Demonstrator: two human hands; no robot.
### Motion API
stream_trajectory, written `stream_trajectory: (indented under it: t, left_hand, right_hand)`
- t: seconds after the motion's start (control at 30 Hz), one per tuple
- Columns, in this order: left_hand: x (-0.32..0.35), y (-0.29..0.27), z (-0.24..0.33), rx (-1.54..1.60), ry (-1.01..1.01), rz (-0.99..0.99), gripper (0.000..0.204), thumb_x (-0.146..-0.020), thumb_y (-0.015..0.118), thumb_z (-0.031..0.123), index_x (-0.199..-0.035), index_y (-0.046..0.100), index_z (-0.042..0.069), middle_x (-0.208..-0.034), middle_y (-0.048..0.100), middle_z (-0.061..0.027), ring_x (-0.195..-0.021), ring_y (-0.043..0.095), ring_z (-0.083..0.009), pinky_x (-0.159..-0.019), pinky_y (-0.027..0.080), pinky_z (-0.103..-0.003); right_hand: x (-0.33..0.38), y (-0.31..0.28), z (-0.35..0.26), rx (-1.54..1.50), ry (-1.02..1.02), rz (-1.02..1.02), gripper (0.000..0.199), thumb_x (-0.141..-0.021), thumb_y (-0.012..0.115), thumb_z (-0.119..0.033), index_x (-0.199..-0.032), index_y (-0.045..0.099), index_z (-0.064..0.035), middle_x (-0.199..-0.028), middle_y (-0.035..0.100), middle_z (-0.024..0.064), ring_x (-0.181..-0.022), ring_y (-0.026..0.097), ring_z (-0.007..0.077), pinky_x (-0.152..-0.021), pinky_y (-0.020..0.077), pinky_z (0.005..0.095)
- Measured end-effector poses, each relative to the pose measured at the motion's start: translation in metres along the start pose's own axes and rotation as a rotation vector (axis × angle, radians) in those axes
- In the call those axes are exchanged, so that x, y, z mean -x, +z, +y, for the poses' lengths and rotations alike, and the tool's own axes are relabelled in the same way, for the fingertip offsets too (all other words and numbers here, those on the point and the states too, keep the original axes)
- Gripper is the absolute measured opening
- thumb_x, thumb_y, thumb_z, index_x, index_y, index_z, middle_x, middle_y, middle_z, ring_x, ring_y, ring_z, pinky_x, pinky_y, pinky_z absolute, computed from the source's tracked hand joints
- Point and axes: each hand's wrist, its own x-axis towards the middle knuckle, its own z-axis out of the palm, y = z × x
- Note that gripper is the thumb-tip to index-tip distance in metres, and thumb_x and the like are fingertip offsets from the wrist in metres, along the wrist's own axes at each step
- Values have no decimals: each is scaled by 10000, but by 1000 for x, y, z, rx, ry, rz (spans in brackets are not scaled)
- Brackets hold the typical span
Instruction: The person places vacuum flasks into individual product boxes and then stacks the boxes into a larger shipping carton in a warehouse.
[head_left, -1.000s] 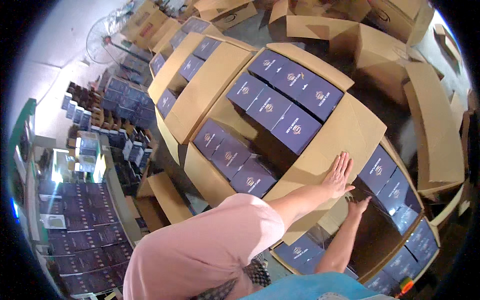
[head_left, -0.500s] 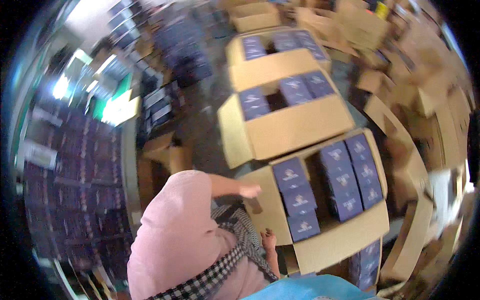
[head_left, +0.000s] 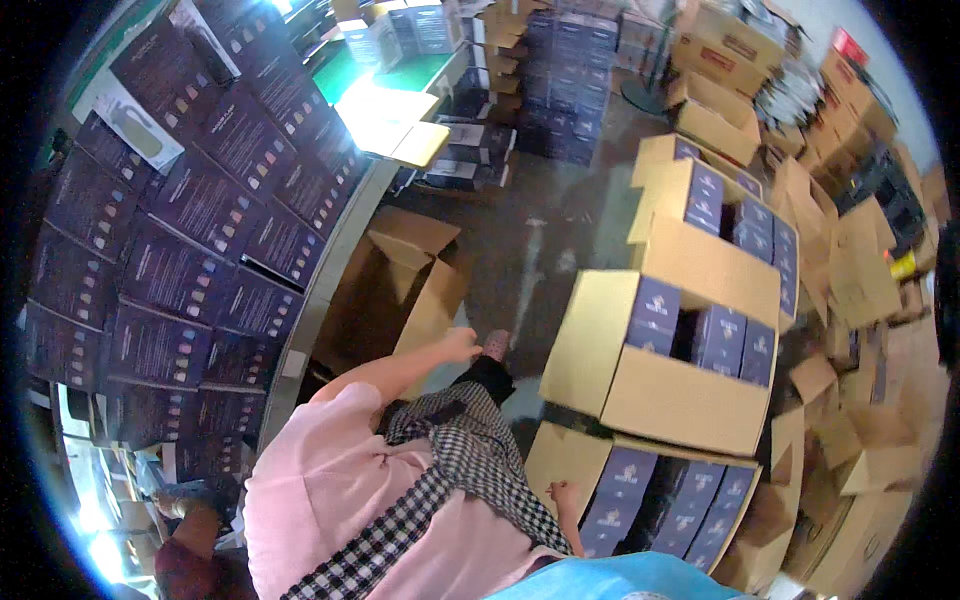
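Note:
My left hand hangs before my body, fingers loosely bent and holding nothing I can see. It is nearest to an open, tall brown carton beside the table. My right hand is low at my right side with its fingers slightly apart, by the raised flap of the nearest carton. That carton holds upright dark blue boxes in rows with a gap between them. Just beyond stands another open carton packed with similar blue boxes.
On the left, a table carries a wide spread of dark printed boxes. A green-topped bench stands under a bright lamp. Stacked blue boxes are at the back. Loose cartons crowd the right. Another person's arm shows lower left.
My view has turned left, so the table of dark boxes fills more of it and the cartons sit farther right. My left hand has moved away from the nearest carton's flap.

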Motion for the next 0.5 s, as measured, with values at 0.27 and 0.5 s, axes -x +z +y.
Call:
stream_trajectory:
  t: [0.27,0.5]
  left_hand:
    - [-178,-282,-99,62,-444,863,666,-914,641,330,-1405,357,-20,-1369,412,-327,-1235,454,-484,-1025,414,-520]
    - [-269,-433,-160,-43,-697,717,774,-876,672,438,-1379,393,-80,-1408,418,-309,-1285,429,-452,-1076,369,-525]
  right_hand:
    - [-164,-73,-175,45,-167,129,223,-861,595,-202,-774,713,-33,-743,701,155,-654,665,250,-607,540,412]
    - [-342,-166,-406,-263,-48,-33,283,-938,639,-223,-954,627,60,-892,707,159,-733,702,264,-630,576,369]
